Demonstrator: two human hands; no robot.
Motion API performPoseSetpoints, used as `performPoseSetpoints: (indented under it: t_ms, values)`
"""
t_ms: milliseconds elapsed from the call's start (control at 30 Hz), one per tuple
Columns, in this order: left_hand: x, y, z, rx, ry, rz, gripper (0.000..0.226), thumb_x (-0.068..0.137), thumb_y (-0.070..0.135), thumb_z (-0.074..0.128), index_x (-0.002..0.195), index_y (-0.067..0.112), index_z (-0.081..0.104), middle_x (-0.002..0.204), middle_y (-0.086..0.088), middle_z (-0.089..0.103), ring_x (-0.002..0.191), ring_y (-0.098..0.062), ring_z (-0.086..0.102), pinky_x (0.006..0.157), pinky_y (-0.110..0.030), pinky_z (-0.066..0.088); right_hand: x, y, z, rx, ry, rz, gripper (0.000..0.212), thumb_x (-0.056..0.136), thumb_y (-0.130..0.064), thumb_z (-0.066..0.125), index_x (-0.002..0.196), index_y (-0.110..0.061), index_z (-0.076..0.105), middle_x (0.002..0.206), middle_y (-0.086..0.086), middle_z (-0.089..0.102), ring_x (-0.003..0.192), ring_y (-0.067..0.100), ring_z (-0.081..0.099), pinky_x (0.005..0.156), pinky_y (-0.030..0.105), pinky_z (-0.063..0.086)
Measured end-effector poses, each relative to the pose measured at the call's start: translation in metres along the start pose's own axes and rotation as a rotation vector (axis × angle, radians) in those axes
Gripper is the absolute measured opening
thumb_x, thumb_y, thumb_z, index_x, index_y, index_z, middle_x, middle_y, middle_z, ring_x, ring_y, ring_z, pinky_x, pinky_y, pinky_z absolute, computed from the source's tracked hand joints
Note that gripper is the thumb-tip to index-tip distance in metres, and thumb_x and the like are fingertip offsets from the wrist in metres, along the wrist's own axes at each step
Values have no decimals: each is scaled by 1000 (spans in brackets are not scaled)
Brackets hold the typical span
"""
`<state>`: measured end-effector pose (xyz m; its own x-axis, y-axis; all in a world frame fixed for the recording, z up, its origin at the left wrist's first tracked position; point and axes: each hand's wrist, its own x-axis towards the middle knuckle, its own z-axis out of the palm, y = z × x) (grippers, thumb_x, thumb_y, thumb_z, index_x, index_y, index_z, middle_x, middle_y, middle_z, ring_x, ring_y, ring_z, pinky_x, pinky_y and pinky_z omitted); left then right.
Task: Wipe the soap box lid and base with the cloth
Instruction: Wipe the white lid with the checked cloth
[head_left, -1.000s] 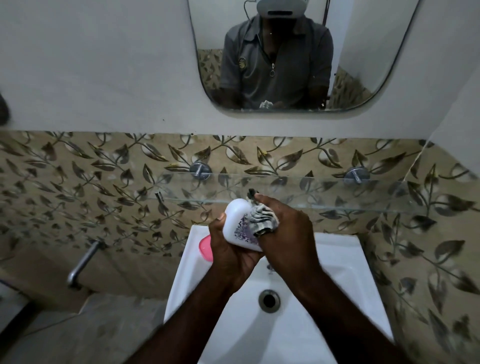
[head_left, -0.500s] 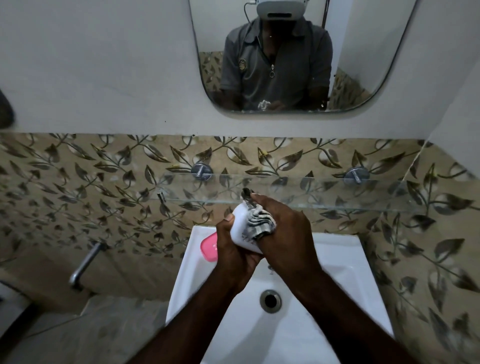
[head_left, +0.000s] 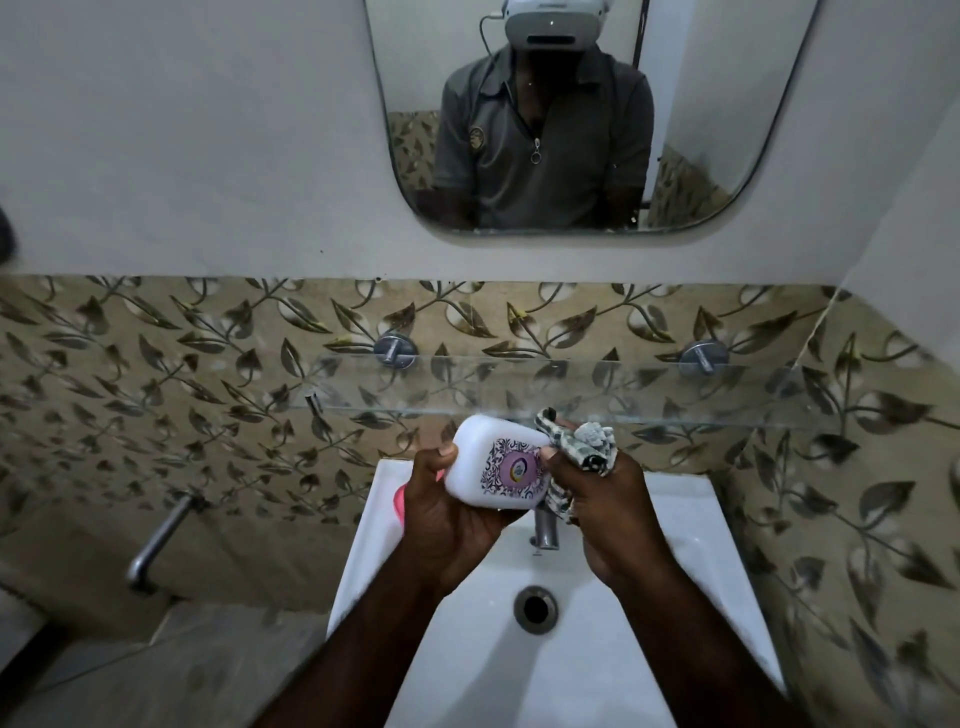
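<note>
1. Above the white rectangular ceramic sink, we hold both hands raised side by side, forearms reaching up from the bottom edge and meeting over the basin.
2. Our left hand grips the white rounded plastic soap box lid. The thumb lies on its upper left edge and the fingers curl underneath.
3. The lid is held tilted, its top face turned toward us, showing a purple patterned label. It sits in the air above the back of the sink, just in front of the clear glass wall shelf.
4. Our right hand clutches the grey-and-white striped cloth, bunched over the curled fingers. A tail of it hangs down under the palm.
5. The right thumb touches the right edge of the lid beside the label, and the cloth meets the lid's upper right corner.
6. On the sink's left rim a sliver of a pink plastic piece shows, mostly hidden behind our left hand. We cannot tell how it lies.
7. In the basin we see the round metal drain near the middle and the short chrome tap at the back, below the lid.
8. A second metal tap juts from the leaf-patterned brown tiles to the left.
9. The rounded wall mirror above reflects a person in a grey collared shirt wearing a headset.
</note>
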<state>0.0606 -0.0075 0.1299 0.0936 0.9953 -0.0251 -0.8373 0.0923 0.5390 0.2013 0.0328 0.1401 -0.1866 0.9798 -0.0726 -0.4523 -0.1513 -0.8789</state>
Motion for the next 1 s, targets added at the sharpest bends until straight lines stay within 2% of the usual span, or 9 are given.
performPoseSetpoints:
  t_ms: [133, 300, 433, 533, 633, 700, 767, 867, 1000]
  values:
    - [-3, 11, -5, 161, -58, -108, 76, 53, 26, 73, 125, 3, 62, 127, -28, 58, 118, -48, 52, 96, -62, 44, 5, 2, -6, -121, -10, -114, 37, 83, 9, 67, 110, -17, 71, 103, 1, 76, 92, 16, 71, 70, 26, 56]
    - [-6, 16, -11, 185, -162, -287, 88, 54, 11, 62, 141, 5, 47, 140, -28, 45, 135, -53, 33, 102, -78, 24, 7, 2, -6, -586, -98, -378, 57, 80, 9, 66, 106, -41, 68, 105, -25, 71, 102, 0, 66, 84, 21, 53]
    - [-5, 15, -14, 81, -228, -374, 74, 82, 42, 61, 145, 9, 42, 151, -22, 37, 135, -48, 37, 103, -79, 19, 7, 4, -6, -812, -204, -407, 46, 76, -2, 74, 115, -26, 69, 113, -11, 71, 107, 11, 65, 87, 44, 55]
    - [-5, 16, -9, 88, -152, -375, 74, 73, 49, 75, 133, 10, 58, 142, -21, 51, 126, -45, 51, 99, -70, 37, 9, 4, -6, -802, -251, -441, 43, 76, -7, 73, 117, -20, 69, 119, -6, 69, 114, 11, 62, 96, 43, 51]
    - [-4, 11, -9, 105, -116, -235, 64, 72, 22, 73, 132, 4, 57, 134, -22, 56, 121, -42, 54, 112, -63, 25, 8, 7, -2, -595, -75, -377, 40, 77, -3, 66, 103, -34, 72, 104, -11, 74, 101, 8, 67, 89, 35, 54]
    - [-2, 9, -9, 140, -106, -152, 71, 63, 4, 69, 132, 0, 54, 125, -25, 59, 111, -42, 57, 112, -60, 25, 11, 9, -4, -463, 80, -293, 32, 81, -7, 72, 90, -38, 73, 92, -7, 76, 88, 13, 70, 79, 42, 57]
    - [-1, 7, -9, 225, -84, -136, 71, 54, -4, 61, 125, -1, 57, 114, -25, 63, 101, -39, 62, 99, -53, 44, 11, 12, -5, -421, 121, -239, 25, 80, -11, 75, 87, -35, 73, 87, -4, 76, 83, 17, 69, 77, 47, 56]
    - [1, -2, -6, 461, 78, -173, 53, 51, -6, 46, 97, 2, 70, 90, -19, 70, 80, -29, 69, 69, -34, 57, 3, 14, 1, -493, 65, -269, 24, 69, -25, 73, 86, -42, 71, 86, -14, 75, 80, 5, 70, 72, 30, 57]
    - [6, -17, -9, 788, 278, -43, 41, 55, 5, 56, 94, 11, 66, 89, -7, 70, 84, -21, 66, 76, -28, 53, 1, 9, 2, -544, 27, -324, 31, 75, -15, 75, 85, -44, 71, 89, -20, 74, 84, 3, 70, 73, 21, 53]
